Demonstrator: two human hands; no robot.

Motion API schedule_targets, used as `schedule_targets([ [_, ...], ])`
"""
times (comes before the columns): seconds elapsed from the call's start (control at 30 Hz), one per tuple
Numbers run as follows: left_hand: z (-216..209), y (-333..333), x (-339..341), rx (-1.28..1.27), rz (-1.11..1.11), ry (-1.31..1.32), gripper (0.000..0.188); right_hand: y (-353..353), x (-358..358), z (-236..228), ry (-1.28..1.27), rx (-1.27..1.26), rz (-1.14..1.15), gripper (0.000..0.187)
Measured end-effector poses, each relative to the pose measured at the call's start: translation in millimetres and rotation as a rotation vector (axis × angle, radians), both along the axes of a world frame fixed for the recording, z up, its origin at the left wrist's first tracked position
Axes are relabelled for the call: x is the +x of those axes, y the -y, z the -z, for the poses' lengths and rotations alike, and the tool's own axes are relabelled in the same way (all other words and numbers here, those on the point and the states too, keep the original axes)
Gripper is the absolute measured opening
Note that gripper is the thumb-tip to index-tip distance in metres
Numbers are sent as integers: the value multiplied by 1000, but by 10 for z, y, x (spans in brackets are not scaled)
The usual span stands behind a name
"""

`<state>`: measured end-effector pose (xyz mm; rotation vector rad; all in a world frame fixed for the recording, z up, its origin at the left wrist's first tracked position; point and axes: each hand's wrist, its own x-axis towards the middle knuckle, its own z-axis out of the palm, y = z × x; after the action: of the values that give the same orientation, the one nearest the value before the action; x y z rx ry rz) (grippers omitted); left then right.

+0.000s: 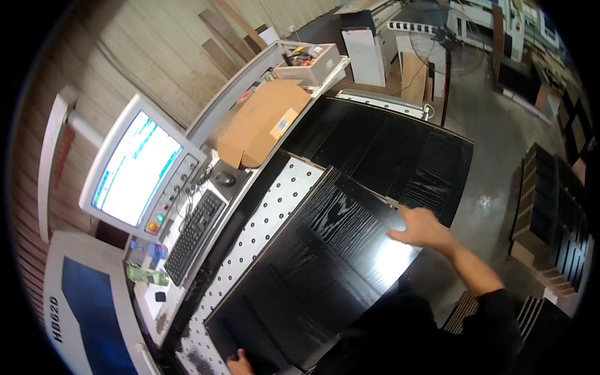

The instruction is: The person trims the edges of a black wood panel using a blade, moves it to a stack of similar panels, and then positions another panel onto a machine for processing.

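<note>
A large black wood-grain panel (300, 250) lies slantwise across the white perforated table in front of me. My right hand (428, 230) grips its far right corner, with the thumb over the top and the other fingers at the edge. At the lower edge of the view, my left hand (239, 364) holds the panel's near left edge; only part of the fingers shows. Beyond it lie more black panels (375, 147) side by side, close to the far edge of the one I hold.
To the left stand a monitor (140, 165), a keyboard (195, 236), a mouse (225, 179) and a green bottle (147, 275). Farther off are cardboard (262, 122) and a tool box (309, 62). A fan (447, 37) and stacked dark panels (544, 212) stand right.
</note>
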<state>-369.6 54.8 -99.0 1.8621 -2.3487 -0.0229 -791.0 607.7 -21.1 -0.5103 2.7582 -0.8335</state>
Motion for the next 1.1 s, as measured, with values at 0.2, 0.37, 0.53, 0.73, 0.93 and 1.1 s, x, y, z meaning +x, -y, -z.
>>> schedule_targets([
  [0.2,458,-899,-1154,-59,208,-208,66,-1524,-379,-116,-93,25,223,60],
  [0.37,300,-1627,-2239,-125,460,-343,56,-2652,-252,96,11,-134,441,57],
  [0.53,50,-2171,-3281,-221,715,-435,49,-3433,374,454,-112,-197,638,45],
  [0.73,-339,-2735,-4478,-90,934,-452,43,-3860,1117,858,-85,-230,924,40],
  [0.93,-207,-2906,-5484,-47,1122,-468,44,-3654,1368,687,102,-209,1194,60],
  [1.1,-75,-2858,-6171,-84,1122,-482,50,-3315,1394,778,16,-387,1022,68],
])
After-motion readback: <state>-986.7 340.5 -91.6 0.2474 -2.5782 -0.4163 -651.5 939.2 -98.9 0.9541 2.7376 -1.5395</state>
